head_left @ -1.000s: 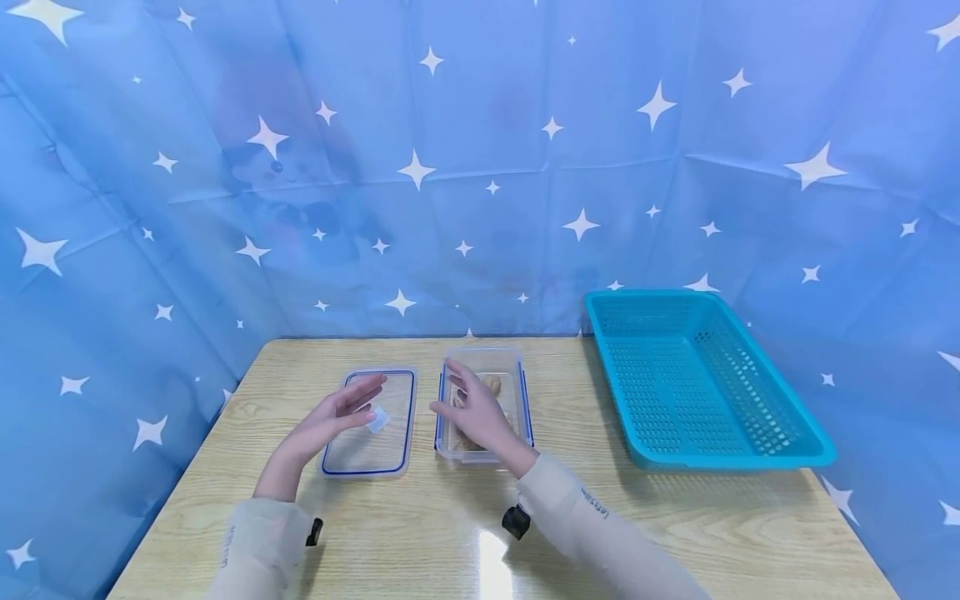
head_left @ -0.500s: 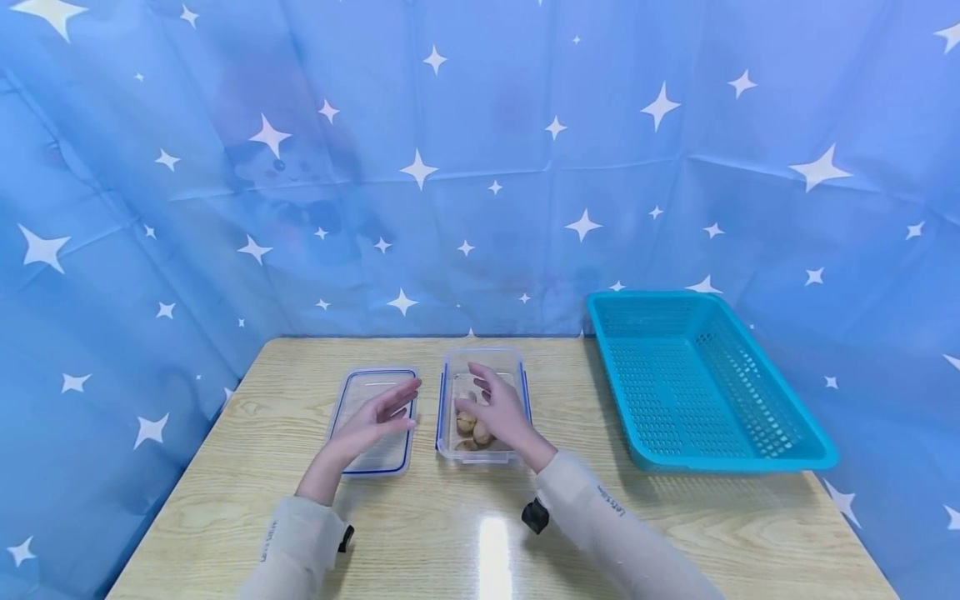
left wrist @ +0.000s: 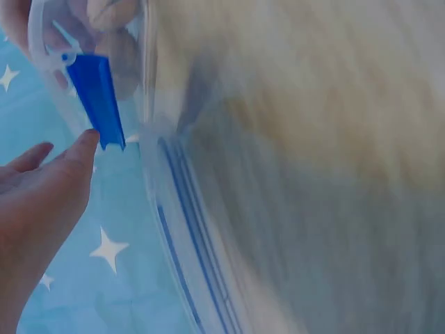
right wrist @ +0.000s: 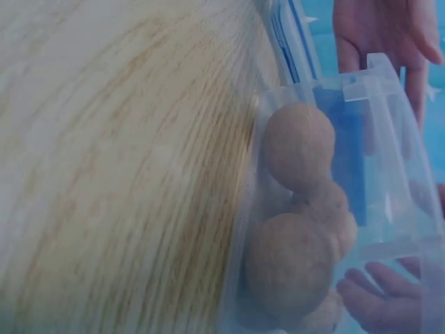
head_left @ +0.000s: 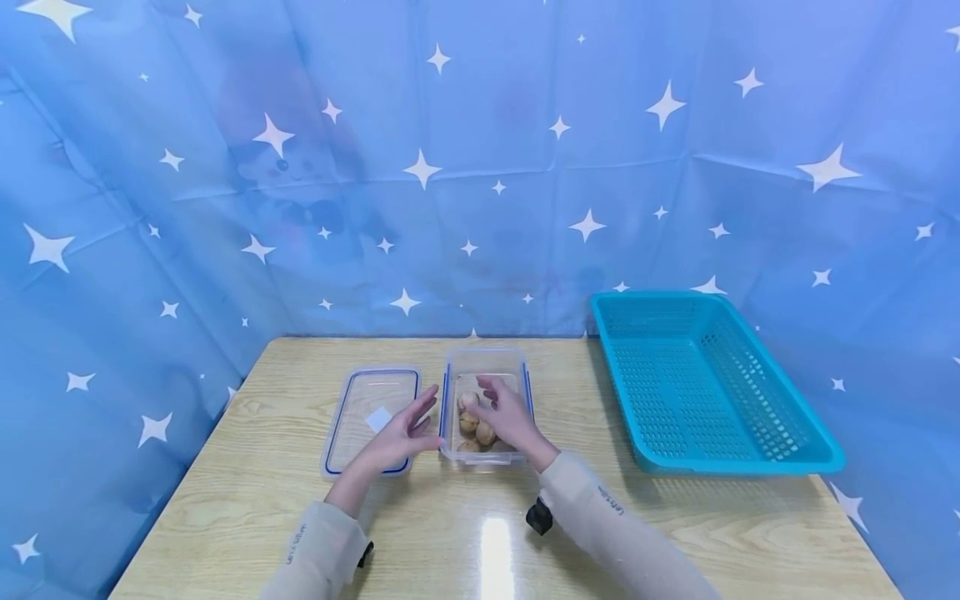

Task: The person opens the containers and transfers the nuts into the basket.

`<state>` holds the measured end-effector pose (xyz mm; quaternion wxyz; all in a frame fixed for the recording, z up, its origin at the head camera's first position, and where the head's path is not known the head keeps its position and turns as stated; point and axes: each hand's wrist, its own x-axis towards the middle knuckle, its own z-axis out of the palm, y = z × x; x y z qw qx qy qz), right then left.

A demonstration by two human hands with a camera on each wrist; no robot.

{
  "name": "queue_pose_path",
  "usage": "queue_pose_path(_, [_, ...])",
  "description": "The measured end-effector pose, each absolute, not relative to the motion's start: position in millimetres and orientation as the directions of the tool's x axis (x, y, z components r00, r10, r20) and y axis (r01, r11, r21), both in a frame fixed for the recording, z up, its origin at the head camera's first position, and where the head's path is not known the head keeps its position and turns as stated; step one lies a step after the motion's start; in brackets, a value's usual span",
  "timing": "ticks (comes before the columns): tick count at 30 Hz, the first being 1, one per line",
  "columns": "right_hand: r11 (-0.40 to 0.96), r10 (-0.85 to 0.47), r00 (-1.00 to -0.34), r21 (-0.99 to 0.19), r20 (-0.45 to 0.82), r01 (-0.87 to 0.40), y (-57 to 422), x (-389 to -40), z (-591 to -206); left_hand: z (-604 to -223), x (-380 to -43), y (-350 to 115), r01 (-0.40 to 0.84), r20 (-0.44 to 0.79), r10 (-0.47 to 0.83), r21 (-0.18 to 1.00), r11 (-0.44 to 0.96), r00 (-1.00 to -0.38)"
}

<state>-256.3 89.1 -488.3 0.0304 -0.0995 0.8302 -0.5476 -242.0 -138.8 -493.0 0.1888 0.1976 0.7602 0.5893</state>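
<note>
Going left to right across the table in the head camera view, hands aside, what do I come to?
Clear lid with a blue line round its edge → clear container with blue along its sides → turquoise basket with perforated walls.

Dark lettering on the right sleeve (head_left: 600,508), nearer the camera than the box (head_left: 483,458) and to its right, reads roughly "Let's slim"; its last letters are blurred. More small dark lettering stands on the left sleeve (head_left: 318,546), nearer the camera than the box and to its left, sideways and too small to read surely.
</note>
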Motion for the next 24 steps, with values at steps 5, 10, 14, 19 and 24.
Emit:
queue_pose_path(5, [0.455,-0.202,-0.979,-0.885,0.005,-0.098,87,-260,-494,-498,-237,-128,0.025,-0.101,0.539,0.975,0.221,-0.836])
queue_pose_path(10, [0.461,-0.218,-0.976,-0.884,-0.029,-0.077,82,-265,-495,-501,-236,-124,0.017,-0.091,0.556,0.982,0.187,-0.826])
queue_pose_path(14, [0.457,-0.214,-0.975,-0.888,-0.063,-0.043,78,-268,-499,-500,-233,-122,0.028,-0.087,0.564,0.981,0.192,-0.821])
queue_pose_path(19, [0.446,-0.199,-0.977,-0.895,-0.077,-0.02,76,-273,-503,-499,-232,-121,0.028,-0.084,0.55,0.981,0.192,-0.831])
queue_pose_path(24, [0.443,-0.202,-0.975,-0.897,-0.089,-0.01,74,-276,-505,-501,-232,-120,0.03,-0.098,0.529,0.973,0.228,-0.843])
